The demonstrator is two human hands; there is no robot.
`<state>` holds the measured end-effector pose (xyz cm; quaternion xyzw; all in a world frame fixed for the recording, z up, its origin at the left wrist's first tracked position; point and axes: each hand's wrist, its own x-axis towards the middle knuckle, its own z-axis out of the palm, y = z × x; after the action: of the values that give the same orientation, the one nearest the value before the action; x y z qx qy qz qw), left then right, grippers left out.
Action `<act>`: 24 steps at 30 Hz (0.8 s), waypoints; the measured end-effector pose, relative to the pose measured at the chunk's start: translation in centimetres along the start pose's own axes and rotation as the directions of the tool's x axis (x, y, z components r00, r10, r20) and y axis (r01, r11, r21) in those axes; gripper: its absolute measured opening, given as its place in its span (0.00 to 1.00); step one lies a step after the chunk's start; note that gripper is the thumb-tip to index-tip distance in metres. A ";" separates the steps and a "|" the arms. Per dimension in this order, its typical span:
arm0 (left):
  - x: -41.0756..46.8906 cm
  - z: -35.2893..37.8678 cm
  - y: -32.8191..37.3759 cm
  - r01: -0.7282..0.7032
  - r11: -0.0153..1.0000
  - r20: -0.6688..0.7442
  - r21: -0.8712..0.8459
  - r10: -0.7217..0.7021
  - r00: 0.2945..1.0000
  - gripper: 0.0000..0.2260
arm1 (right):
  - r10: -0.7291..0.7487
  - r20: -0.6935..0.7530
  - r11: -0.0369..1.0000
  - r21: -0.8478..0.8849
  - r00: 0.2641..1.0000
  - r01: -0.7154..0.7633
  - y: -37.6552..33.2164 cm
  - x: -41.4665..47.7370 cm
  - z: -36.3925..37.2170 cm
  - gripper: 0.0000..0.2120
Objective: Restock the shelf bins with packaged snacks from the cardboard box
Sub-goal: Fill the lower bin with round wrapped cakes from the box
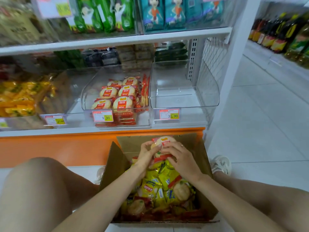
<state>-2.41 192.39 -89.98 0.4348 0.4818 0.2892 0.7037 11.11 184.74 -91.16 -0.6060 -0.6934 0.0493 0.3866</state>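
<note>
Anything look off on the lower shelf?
The right clear bin, tagged 32.90, holds nothing. In the middle bin, packs along the right wall stand on edge; the rest lie flat. No spills visible.

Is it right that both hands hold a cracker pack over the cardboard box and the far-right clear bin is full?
No. In the head view the far-right clear bin is empty. Both the left hand and right hand do hold the cracker pack over the cardboard box.

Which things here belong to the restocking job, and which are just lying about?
Job: left hand and right hand gripping rice cracker packs; cardboard box; cracker bin; empty bin.
Not involved: oil bottles; green packets; teal packets.
</note>
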 end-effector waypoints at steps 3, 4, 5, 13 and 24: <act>-0.2 -0.1 0.6 -0.029 0.997 -0.035 0.069 0.032 0.999 0.21 | 0.011 -0.072 0.996 0.089 0.997 -0.005 -0.5 0.4 -1.0 0.13; -0.3 -0.3 0.8 -0.037 0.995 -0.028 0.097 0.040 0.999 0.20 | 0.048 -0.120 0.995 0.097 0.992 -0.036 -0.6 0.7 -1.4 0.14; -0.6 -0.4 1.2 -0.043 0.992 -0.006 0.117 0.044 0.999 0.19 | 0.098 -0.172 0.992 0.094 0.980 -0.082 -0.5 1.1 -1.8 0.14; -3.3 -0.4 5.3 -0.198 0.964 0.197 0.176 0.162 0.967 0.21 | 0.494 0.432 0.583 0.479 0.754 -0.656 -1.6 3.6 -4.3 0.21; -3.0 -1.4 10.5 -0.368 0.888 0.304 0.275 0.283 0.910 0.28 | 0.523 0.295 0.500 0.654 0.800 -0.568 -5.9 7.3 -3.9 0.14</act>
<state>-4.71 195.20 -79.55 0.6539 0.3480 0.2617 0.6188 8.98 188.08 -81.75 -0.5915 -0.4015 0.4512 0.5341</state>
